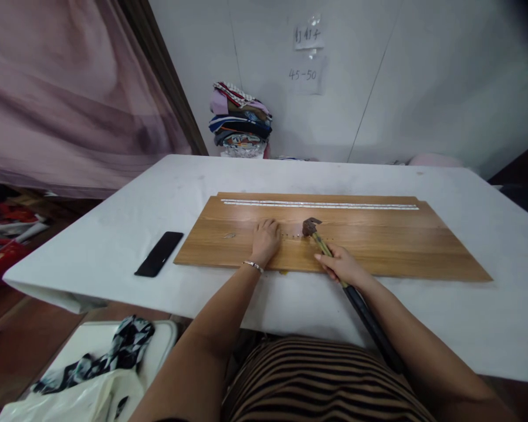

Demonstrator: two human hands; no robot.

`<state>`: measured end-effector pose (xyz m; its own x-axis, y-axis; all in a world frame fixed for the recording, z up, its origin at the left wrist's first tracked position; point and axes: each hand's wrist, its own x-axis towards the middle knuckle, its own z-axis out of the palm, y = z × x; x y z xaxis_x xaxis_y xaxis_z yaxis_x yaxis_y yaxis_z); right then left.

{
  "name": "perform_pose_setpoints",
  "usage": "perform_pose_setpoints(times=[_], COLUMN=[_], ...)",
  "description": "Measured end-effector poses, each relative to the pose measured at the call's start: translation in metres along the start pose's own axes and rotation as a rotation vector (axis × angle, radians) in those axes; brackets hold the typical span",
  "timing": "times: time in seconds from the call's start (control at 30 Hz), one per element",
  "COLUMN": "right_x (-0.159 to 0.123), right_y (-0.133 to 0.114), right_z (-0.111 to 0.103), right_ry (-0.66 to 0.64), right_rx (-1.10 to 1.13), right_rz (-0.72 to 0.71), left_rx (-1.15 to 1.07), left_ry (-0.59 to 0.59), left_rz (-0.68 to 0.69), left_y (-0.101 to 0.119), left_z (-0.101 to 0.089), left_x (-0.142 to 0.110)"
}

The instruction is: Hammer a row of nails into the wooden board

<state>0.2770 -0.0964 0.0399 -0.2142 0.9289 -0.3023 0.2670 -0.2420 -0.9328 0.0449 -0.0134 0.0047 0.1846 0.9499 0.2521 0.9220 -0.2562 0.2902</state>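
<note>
A long wooden board (378,246) lies on a white table (466,316). My left hand (264,239) rests on the board with its fingers curled down, next to a short row of small nails (293,236); whether it pinches anything is hidden. My right hand (342,265) grips the handle of a claw hammer (317,235). The hammer's rusty head sits on the board just right of the nail row. A few loose nails (229,235) lie on the board to the left of my left hand.
A white strip (321,204) runs along the board's far edge. A black phone (159,253) lies left of the board. Folded clothes (240,120) are stacked by the wall. A stool with a cloth and bag (105,363) stands at lower left.
</note>
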Motion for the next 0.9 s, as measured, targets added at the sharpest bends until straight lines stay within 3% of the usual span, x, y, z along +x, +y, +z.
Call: perform_pose_setpoints(times=[0.9], right_x=[-0.0023], right_y=[-0.0039], right_z=[0.0002], right_ry=[-0.006], right_rx=[-0.013], right_rz=[0.018], left_rx=[0.0], left_ry=[0.009], left_rz=[-0.01], left_y=[0.0004], left_z=[0.0001], left_x=[0.0003])
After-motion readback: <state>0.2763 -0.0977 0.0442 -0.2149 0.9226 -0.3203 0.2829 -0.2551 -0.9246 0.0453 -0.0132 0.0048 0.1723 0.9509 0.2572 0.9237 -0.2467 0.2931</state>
